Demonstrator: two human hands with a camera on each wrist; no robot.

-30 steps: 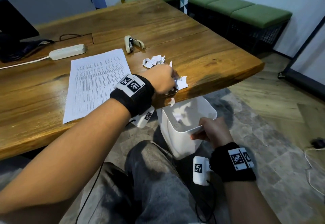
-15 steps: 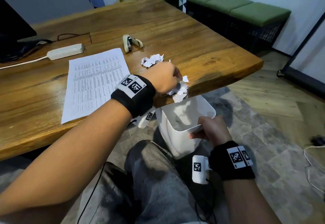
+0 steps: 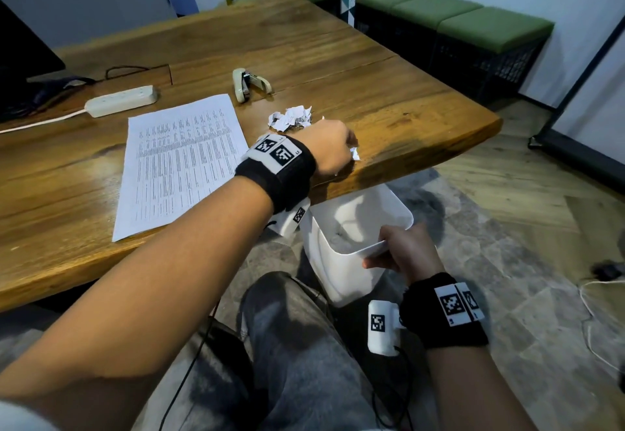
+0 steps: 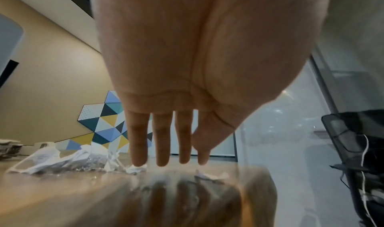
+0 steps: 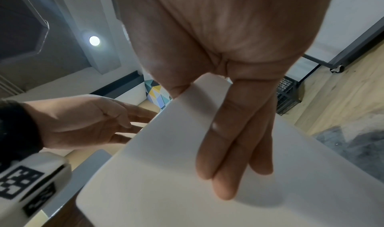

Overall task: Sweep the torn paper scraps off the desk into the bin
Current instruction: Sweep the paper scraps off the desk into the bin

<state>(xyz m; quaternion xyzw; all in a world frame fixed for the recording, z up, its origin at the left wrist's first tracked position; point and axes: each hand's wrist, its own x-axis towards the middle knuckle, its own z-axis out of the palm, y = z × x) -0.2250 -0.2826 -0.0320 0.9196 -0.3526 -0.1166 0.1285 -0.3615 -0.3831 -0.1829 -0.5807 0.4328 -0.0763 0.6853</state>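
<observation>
A heap of torn white paper scraps (image 3: pixel 291 118) lies on the wooden desk (image 3: pixel 406 119), just beyond my left hand (image 3: pixel 341 150). That hand stands near the desk's front edge with its fingers straight and their tips (image 4: pixel 162 161) down on the wood. The heap (image 4: pixel 68 160) is to their left. One small scrap (image 3: pixel 354 153) lies beside the fingers, close to the edge. Below the edge, my right hand (image 3: pixel 399 248) pinches the near rim of the white bin (image 3: pixel 338 268), fingers (image 5: pixel 234 148) flat on its outer wall. Some scraps lie inside.
A printed sheet (image 3: pixel 182 157) lies left of my left forearm. Behind it are a stapler (image 3: pixel 247 84) and a white power strip (image 3: pixel 121 101). Green-cushioned benches (image 3: pixel 473 21) stand past the desk's far corner. My knee (image 3: pixel 291 346) is beside the bin.
The scraps under my left hand at the desk's edge have slid off and dropped toward the bin. One small scrap stays by the fingers. My right hand still holds the bin's rim.
</observation>
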